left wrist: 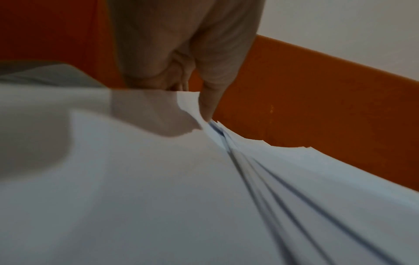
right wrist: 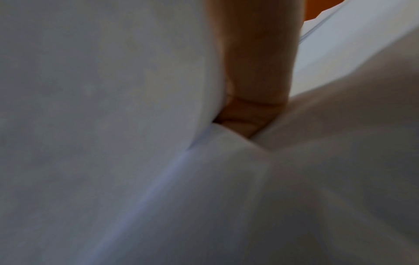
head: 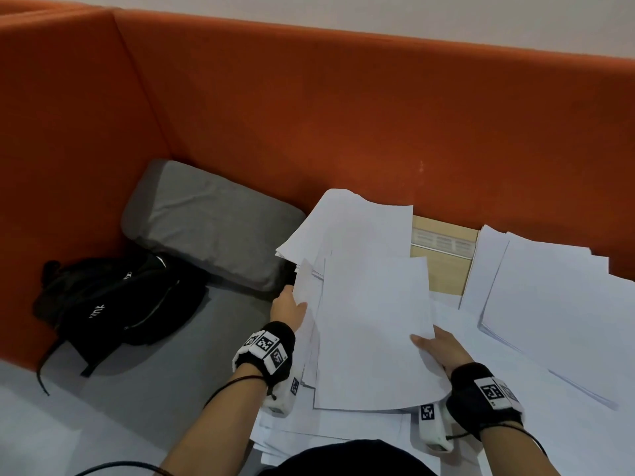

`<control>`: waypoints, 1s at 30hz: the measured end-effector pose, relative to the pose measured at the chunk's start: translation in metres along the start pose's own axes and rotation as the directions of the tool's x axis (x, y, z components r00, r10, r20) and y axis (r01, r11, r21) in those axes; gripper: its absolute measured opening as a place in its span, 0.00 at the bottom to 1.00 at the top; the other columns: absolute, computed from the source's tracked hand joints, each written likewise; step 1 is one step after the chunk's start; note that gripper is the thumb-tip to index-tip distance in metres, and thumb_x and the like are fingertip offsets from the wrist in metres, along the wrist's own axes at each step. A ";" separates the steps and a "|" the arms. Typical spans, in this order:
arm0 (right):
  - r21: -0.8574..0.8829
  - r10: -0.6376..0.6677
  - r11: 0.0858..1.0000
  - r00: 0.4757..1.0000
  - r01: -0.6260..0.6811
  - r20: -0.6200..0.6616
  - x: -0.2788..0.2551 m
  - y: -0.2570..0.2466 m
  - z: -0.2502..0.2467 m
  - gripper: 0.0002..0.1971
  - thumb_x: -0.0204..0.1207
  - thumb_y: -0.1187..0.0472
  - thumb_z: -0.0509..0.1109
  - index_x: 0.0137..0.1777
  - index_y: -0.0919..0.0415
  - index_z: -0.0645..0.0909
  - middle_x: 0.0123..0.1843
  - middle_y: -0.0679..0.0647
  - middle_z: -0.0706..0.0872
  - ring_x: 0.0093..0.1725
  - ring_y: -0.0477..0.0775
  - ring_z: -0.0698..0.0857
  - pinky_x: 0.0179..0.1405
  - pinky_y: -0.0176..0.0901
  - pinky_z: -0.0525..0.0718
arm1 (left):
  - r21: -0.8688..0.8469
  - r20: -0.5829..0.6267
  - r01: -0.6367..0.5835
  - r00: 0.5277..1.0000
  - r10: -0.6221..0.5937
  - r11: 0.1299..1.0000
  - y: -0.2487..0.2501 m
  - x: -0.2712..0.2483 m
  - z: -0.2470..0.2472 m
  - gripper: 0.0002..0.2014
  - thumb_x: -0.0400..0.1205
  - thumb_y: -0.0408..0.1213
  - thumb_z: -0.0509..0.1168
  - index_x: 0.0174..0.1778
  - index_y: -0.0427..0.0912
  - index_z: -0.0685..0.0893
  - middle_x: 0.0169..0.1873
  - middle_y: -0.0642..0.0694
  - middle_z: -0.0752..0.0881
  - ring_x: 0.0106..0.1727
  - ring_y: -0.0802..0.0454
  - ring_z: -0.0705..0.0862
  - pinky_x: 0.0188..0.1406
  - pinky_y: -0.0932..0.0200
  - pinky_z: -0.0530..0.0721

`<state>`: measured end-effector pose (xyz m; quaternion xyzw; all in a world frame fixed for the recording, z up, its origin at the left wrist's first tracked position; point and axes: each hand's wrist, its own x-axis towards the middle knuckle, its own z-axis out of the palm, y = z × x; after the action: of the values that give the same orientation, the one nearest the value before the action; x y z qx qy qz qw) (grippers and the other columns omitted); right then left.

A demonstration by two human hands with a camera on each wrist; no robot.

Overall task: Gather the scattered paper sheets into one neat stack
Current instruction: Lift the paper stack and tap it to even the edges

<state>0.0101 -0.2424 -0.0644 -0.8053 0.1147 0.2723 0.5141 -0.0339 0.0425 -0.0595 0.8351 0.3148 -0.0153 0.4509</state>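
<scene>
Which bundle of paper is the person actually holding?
Below the orange sofa back, white sheets cover the seat. The held bundle lies nearest, between the left hand and right hand; unlike the flat paper around it, both hands grip its edges.

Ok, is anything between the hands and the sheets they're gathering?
Nothing visible. The left hand grips the bundle of sheets at its left edge and the right hand holds its right edge, both in direct contact with the paper.

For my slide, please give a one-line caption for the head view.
Both hands, left hand and right hand, grip a bundle of white paper sheets above scattered sheets.
</scene>
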 end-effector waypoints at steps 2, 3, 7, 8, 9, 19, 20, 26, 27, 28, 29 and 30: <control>0.003 0.001 1.000 1.000 -0.001 0.006 0.001 0.001 0.000 0.17 0.77 0.66 0.69 0.66 0.65 0.78 0.64 0.62 0.83 0.57 0.58 0.81 0.66 0.51 0.75 | 0.025 0.085 0.010 0.996 -0.013 1.000 -0.007 0.002 -0.004 0.16 0.78 0.27 0.65 0.61 0.30 0.77 0.59 0.34 0.83 0.62 0.37 0.81 0.61 0.50 0.80; -0.002 0.000 1.000 1.000 0.000 0.005 0.002 0.001 0.000 0.17 0.77 0.66 0.69 0.66 0.65 0.78 0.65 0.62 0.83 0.57 0.57 0.81 0.67 0.51 0.74 | 0.019 0.117 0.009 0.993 -0.011 1.000 -0.011 0.004 -0.008 0.16 0.77 0.26 0.67 0.61 0.30 0.79 0.59 0.34 0.83 0.62 0.37 0.81 0.62 0.49 0.81; 0.008 0.001 1.000 1.000 -0.001 -0.003 0.003 0.001 -0.001 0.18 0.77 0.66 0.68 0.67 0.65 0.77 0.65 0.61 0.82 0.57 0.57 0.80 0.66 0.49 0.73 | 0.085 -0.048 -0.116 0.992 0.120 0.990 -0.006 0.011 -0.042 0.13 0.76 0.26 0.67 0.57 0.32 0.82 0.53 0.32 0.87 0.57 0.35 0.84 0.58 0.46 0.82; 0.012 0.000 1.000 1.000 0.000 -0.006 0.004 0.001 -0.001 0.18 0.78 0.66 0.68 0.67 0.65 0.77 0.65 0.61 0.82 0.57 0.57 0.80 0.65 0.49 0.74 | 0.099 -0.155 -0.152 0.974 0.166 0.983 0.000 0.011 -0.056 0.12 0.77 0.26 0.66 0.56 0.31 0.82 0.52 0.30 0.87 0.55 0.34 0.84 0.56 0.46 0.82; 0.013 0.001 1.000 1.000 -0.001 -0.007 0.004 0.001 -0.001 0.18 0.78 0.66 0.68 0.67 0.65 0.77 0.65 0.62 0.83 0.57 0.57 0.80 0.65 0.50 0.74 | 0.072 -0.262 -0.191 0.943 0.204 0.979 0.007 0.012 -0.069 0.11 0.77 0.25 0.65 0.55 0.31 0.82 0.51 0.29 0.86 0.55 0.33 0.84 0.55 0.45 0.82; -0.031 -0.006 1.000 1.000 0.005 -0.022 -0.002 -0.001 0.001 0.18 0.77 0.64 0.69 0.67 0.64 0.77 0.64 0.62 0.83 0.63 0.63 0.81 0.71 0.58 0.74 | -0.624 -0.490 -0.434 0.865 0.107 0.650 0.063 -0.002 -0.120 0.09 0.81 0.24 0.61 0.54 0.35 0.81 0.46 0.43 0.86 0.46 0.51 0.84 0.49 0.62 0.83; -0.033 -0.004 0.999 1.000 0.003 -0.023 -0.002 -0.001 0.001 0.18 0.77 0.64 0.69 0.66 0.64 0.77 0.64 0.62 0.83 0.63 0.63 0.82 0.71 0.58 0.74 | -0.646 -0.487 -0.436 0.868 0.101 0.627 0.066 -0.004 -0.119 0.09 0.81 0.24 0.61 0.54 0.37 0.81 0.44 0.45 0.86 0.45 0.53 0.84 0.48 0.62 0.83; 0.020 0.020 1.000 1.000 -0.020 -0.021 -0.006 -0.001 0.002 0.17 0.78 0.65 0.69 0.66 0.66 0.76 0.60 0.61 0.84 0.59 0.62 0.82 0.64 0.51 0.77 | -0.726 -0.526 -0.478 0.849 0.049 0.495 0.078 -0.007 -0.127 0.11 0.81 0.24 0.62 0.59 0.29 0.79 0.44 0.45 0.86 0.44 0.52 0.85 0.50 0.59 0.84; 0.041 0.018 0.999 1.000 -0.018 -0.020 -0.005 0.000 0.002 0.18 0.78 0.66 0.68 0.67 0.67 0.76 0.58 0.61 0.84 0.57 0.61 0.82 0.62 0.51 0.77 | -0.740 -0.533 -0.487 0.845 0.038 0.464 0.081 -0.006 -0.130 0.12 0.81 0.23 0.61 0.61 0.27 0.78 0.46 0.43 0.85 0.46 0.51 0.85 0.53 0.57 0.84; 0.052 0.024 0.998 1.000 -0.022 -0.019 -0.007 -0.002 0.003 0.18 0.78 0.67 0.68 0.67 0.67 0.76 0.58 0.61 0.84 0.56 0.61 0.82 0.61 0.50 0.77 | -0.750 -0.537 -0.494 0.843 0.030 0.440 0.083 -0.006 -0.133 0.14 0.82 0.22 0.61 0.63 0.25 0.76 0.48 0.40 0.85 0.48 0.49 0.84 0.55 0.56 0.84; 0.059 0.019 0.998 1.000 -0.018 -0.018 -0.007 -0.001 0.003 0.18 0.78 0.67 0.68 0.67 0.68 0.76 0.58 0.62 0.84 0.55 0.61 0.82 0.59 0.49 0.77 | -0.752 -0.539 -0.496 0.842 0.030 0.435 0.085 -0.005 -0.135 0.14 0.82 0.22 0.60 0.63 0.24 0.75 0.50 0.37 0.84 0.50 0.47 0.84 0.57 0.55 0.83; 0.056 0.025 0.998 0.999 -0.024 -0.022 -0.008 -0.003 0.003 0.18 0.78 0.67 0.68 0.67 0.68 0.76 0.60 0.64 0.84 0.55 0.61 0.81 0.59 0.48 0.76 | -0.741 -0.536 -0.495 0.843 0.044 0.455 0.087 -0.004 -0.135 0.14 0.82 0.22 0.60 0.63 0.23 0.75 0.51 0.36 0.84 0.51 0.47 0.83 0.56 0.56 0.84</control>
<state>0.0036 -0.2396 -0.0586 -0.7922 0.1381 0.2661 0.5315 -0.0251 0.1095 0.0865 0.5178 0.2320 0.4071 0.7158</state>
